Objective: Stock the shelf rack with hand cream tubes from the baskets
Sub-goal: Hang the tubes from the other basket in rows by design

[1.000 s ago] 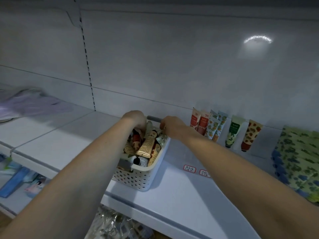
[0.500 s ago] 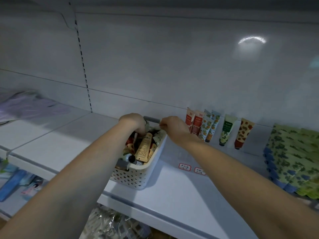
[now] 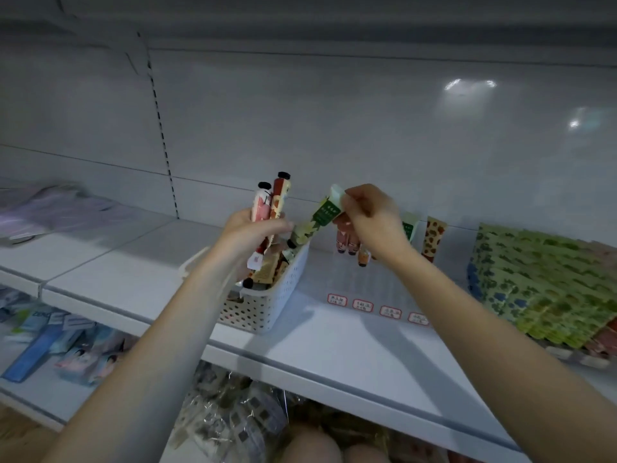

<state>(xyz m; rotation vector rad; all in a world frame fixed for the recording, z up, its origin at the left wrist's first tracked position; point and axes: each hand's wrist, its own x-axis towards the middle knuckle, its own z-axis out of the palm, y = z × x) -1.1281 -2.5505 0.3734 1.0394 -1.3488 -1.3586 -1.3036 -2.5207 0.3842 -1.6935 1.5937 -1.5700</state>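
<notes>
A white perforated basket (image 3: 283,295) with several hand cream tubes stands on the white shelf (image 3: 334,339). Above it, my left hand (image 3: 248,230) grips two tubes (image 3: 272,203), a pink one and a red-and-cream one, caps up. My right hand (image 3: 369,215) pinches the crimped end of a green tube (image 3: 315,218), which slants down with its cap over the basket. Behind my right hand, a few tubes (image 3: 434,238) lean upright against the back panel in a clear display rack (image 3: 367,285).
Green patterned packets (image 3: 547,282) are stacked at the right of the shelf. Small price labels (image 3: 364,304) line the rack's front. A folded lilac item (image 3: 50,208) lies far left. The lower shelf holds blue boxes (image 3: 36,349) and plastic-wrapped goods (image 3: 233,419).
Both hands have come up out of the basket. The left now holds two tubes raised, and the right has lifted a green tube by its end.
</notes>
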